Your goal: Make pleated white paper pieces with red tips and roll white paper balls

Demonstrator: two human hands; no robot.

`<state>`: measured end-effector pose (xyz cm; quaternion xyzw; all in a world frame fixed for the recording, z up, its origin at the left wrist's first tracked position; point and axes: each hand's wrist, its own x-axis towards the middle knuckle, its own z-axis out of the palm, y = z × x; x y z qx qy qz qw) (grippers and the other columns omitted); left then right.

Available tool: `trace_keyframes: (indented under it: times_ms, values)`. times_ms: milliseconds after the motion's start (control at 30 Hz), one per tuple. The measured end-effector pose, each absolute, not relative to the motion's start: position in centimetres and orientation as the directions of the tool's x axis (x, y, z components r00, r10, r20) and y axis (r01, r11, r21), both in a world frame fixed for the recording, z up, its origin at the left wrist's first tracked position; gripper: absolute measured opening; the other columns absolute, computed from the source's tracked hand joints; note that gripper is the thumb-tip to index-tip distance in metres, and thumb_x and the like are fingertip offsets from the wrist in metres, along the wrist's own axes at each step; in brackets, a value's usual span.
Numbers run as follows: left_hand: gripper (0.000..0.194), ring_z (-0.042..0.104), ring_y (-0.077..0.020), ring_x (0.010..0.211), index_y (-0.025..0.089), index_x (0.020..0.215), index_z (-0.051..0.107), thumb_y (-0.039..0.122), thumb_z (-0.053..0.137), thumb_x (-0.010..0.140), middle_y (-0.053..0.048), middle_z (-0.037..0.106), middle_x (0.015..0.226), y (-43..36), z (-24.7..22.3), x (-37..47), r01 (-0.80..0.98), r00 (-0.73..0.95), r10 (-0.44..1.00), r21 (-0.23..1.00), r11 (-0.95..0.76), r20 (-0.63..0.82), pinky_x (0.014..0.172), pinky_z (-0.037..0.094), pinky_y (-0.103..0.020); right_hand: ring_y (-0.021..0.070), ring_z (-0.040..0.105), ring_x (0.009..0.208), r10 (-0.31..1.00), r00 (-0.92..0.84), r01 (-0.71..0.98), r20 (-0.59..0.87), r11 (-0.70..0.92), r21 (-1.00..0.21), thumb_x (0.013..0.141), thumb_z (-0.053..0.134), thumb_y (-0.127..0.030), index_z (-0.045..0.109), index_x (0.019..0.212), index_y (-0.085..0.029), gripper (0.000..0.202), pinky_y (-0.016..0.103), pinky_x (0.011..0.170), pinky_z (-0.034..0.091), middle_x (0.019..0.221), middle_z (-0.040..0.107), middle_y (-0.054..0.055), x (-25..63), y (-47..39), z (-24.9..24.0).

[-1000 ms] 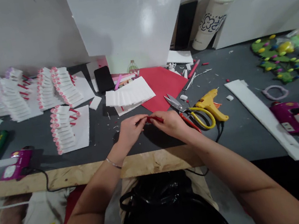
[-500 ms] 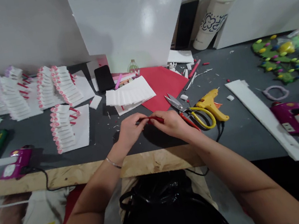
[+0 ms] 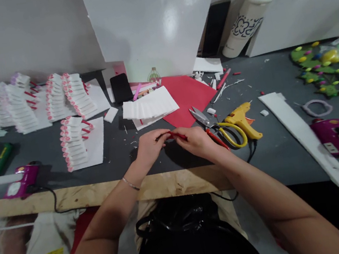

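Note:
My left hand [image 3: 151, 148] and my right hand [image 3: 196, 141] meet above the dark table near its wooden front edge. Between their fingertips they pinch a thin, dark red rolled strip [image 3: 176, 135], partly covered by the fingers. Just beyond them lies a sheet of red foam or paper [image 3: 185, 94]. A folded white pleated piece [image 3: 150, 106] rests on its left side. To the right of my right hand are scissors [image 3: 221, 129] with one yellow and one red handle, blades slightly apart. A yellow glue gun [image 3: 243, 120] lies beside them.
At left, several white pleated pieces with pink tips [image 3: 74, 144] lie on white sheets. Purple power sockets [image 3: 22, 181] sit at both sides. A long white foam strip [image 3: 306, 137], a tumbler [image 3: 245, 25], phones [image 3: 120, 88] and green star-shaped decorations [image 3: 323, 70] are around.
The view has shifted slightly, so the table things appear a little further right. Both hands keep their pinch on the red strip, with only small finger movement.

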<state>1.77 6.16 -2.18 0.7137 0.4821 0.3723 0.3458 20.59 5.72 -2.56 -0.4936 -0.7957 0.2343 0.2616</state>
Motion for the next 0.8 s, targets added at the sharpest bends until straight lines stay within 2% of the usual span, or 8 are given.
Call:
trace_keyframes:
  times_ms: [200, 400, 500, 633, 800]
  values:
    - [0.026, 0.074, -0.0147, 0.077, 0.018, 0.103, 0.074, 0.031, 0.053, 0.096, -0.007, 0.078, 0.101, 6.00, -2.24, 1.78, 0.526, 0.271, 0.929, 0.769, -0.364, 0.254, 0.063, 0.062, -0.023, 0.0171, 0.067, 0.070, 0.908, -0.372, 0.631, 0.195, 0.401, -0.663, 0.087, 0.052, -0.015, 0.072, 0.104, -0.020, 0.027, 0.023, 0.062, 0.043, 0.086, 0.076, 0.006, 20.59, 5.62, -2.43]
    - [0.030, 0.074, -0.0156, 0.080, 0.019, 0.110, 0.073, 0.034, 0.051, 0.096, -0.007, 0.077, 0.108, 6.12, -2.35, 1.76, 0.454, 0.293, 0.931, 0.825, -0.337, 0.219, 0.060, 0.063, -0.023, 0.0142, 0.066, 0.066, 0.913, -0.353, 0.579, 0.206, 0.386, -0.718, 0.086, 0.053, -0.012, 0.072, 0.107, -0.019, 0.030, 0.021, 0.063, 0.044, 0.085, 0.077, 0.004, 20.44, 5.56, -2.13]
    - [0.031, 0.074, -0.0146, 0.075, 0.018, 0.109, 0.073, 0.035, 0.051, 0.096, -0.007, 0.077, 0.107, 6.15, -2.30, 1.77, 0.429, 0.304, 0.930, 0.843, -0.325, 0.205, 0.057, 0.062, -0.022, 0.0141, 0.067, 0.066, 0.912, -0.353, 0.554, 0.209, 0.383, -0.739, 0.085, 0.051, -0.012, 0.073, 0.107, -0.018, 0.031, 0.022, 0.063, 0.045, 0.087, 0.077, 0.005, 20.42, 5.52, -2.16]
    - [0.033, 0.071, -0.0103, 0.061, 0.017, 0.109, 0.072, 0.034, 0.045, 0.099, -0.006, 0.077, 0.105, 6.01, -2.09, 1.81, 0.494, 0.316, 0.927, 0.799, -0.342, 0.201, 0.052, 0.058, -0.018, 0.0151, 0.067, 0.070, 0.921, -0.341, 0.550, 0.191, 0.360, -0.754, 0.085, 0.051, -0.014, 0.073, 0.108, -0.018, 0.032, 0.022, 0.065, 0.045, 0.089, 0.077, 0.006, 20.44, 5.50, -2.23]
    - [0.033, 0.071, -0.0103, 0.062, 0.017, 0.107, 0.071, 0.033, 0.043, 0.100, -0.005, 0.077, 0.096, 5.82, -2.13, 1.81, 0.532, 0.309, 0.926, 0.768, -0.358, 0.217, 0.054, 0.058, -0.017, 0.0130, 0.061, 0.057, 0.934, -0.342, 0.561, 0.103, 0.291, -0.775, 0.083, 0.053, -0.016, 0.072, 0.107, -0.017, 0.031, 0.022, 0.059, 0.042, 0.071, 0.072, 0.002, 20.37, 5.55, -1.71]
